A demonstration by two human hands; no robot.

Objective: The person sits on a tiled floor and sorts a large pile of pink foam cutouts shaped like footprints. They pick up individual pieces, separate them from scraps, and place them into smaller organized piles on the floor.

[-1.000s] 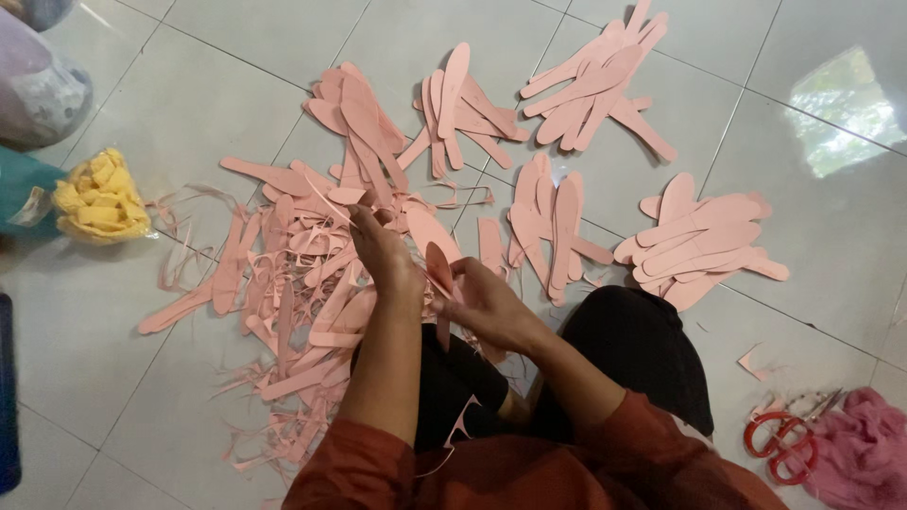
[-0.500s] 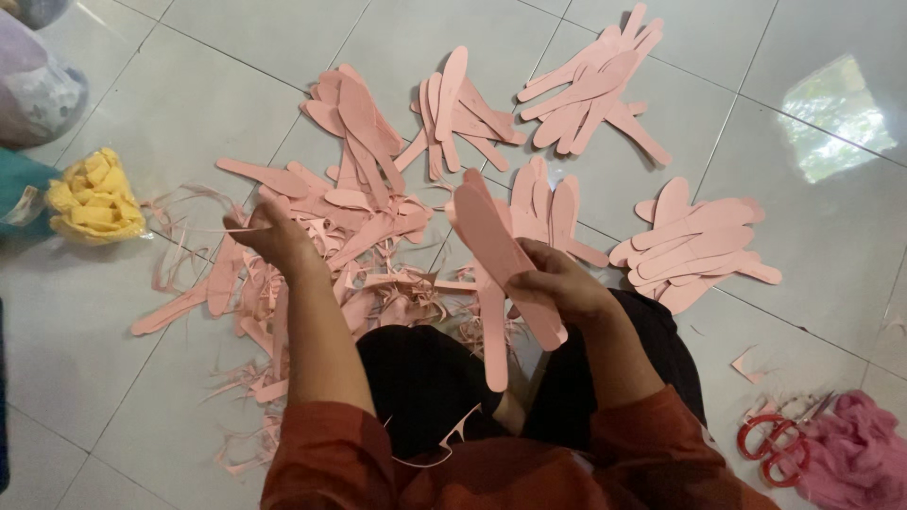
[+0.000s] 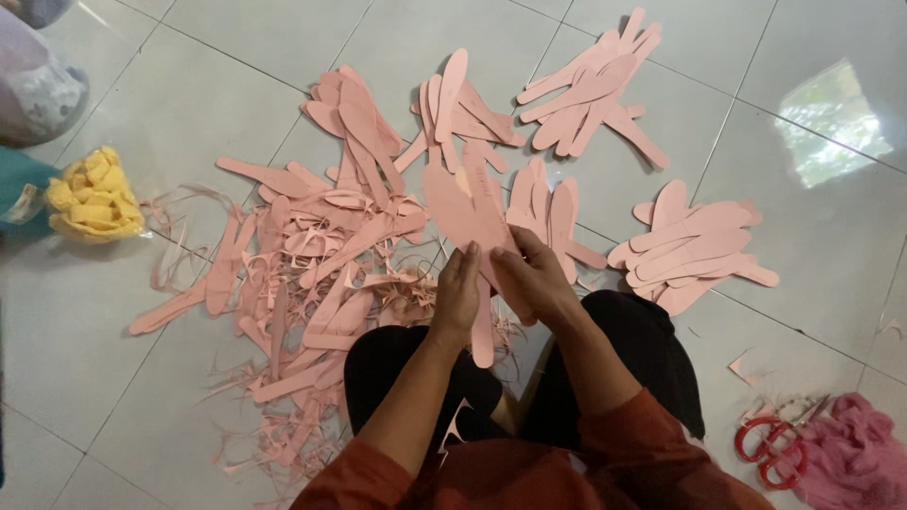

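Here, the left hand and the right hand both pinch a long pink foam cut-out with a narrow tail, fingers pressed onto its middle. Beyond the grip lie four stacks of matching pink pieces; left of it, a heap of pink trimmings.

- Left hand, fingers curled and pointing to 12 o'clock, forearm reaching up from 7 o'clock.
- Right hand, fingers pinched towards 10 o'clock, just beside the left, forearm from 5 o'clock.
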